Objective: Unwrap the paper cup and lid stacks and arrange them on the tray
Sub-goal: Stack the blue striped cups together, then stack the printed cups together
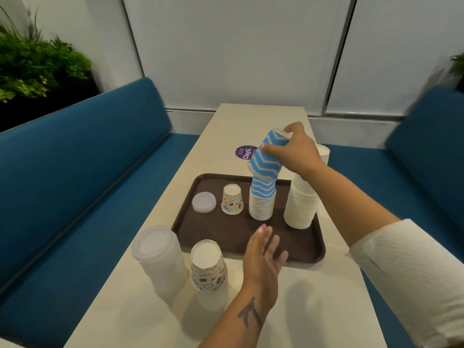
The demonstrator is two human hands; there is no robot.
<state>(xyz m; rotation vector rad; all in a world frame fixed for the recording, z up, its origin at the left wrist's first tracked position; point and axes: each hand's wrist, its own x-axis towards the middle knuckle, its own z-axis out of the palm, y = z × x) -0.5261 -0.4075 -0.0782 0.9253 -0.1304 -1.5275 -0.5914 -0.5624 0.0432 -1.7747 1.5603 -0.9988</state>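
A brown tray [226, 237] lies on the pale table. On it stand a clear lid [204, 202], one upturned patterned cup [232, 199], a stack of blue zigzag cups [262, 200] and a tall stack of white cups [301, 204]. My right hand [293, 149] grips a tilted blue zigzag cup [267, 156] just above the blue stack. My left hand [263, 249] hovers open over the tray's near edge, holding nothing. Near me on the table stand a wrapped stack of clear lids [158, 257] and a wrapped stack of patterned cups [208, 270].
Blue benches [75, 172] flank the table on both sides. A purple round sticker [244, 152] marks the tabletop beyond the tray. Green plants [32, 64] stand at the far left. A white wall closes off the table's far end.
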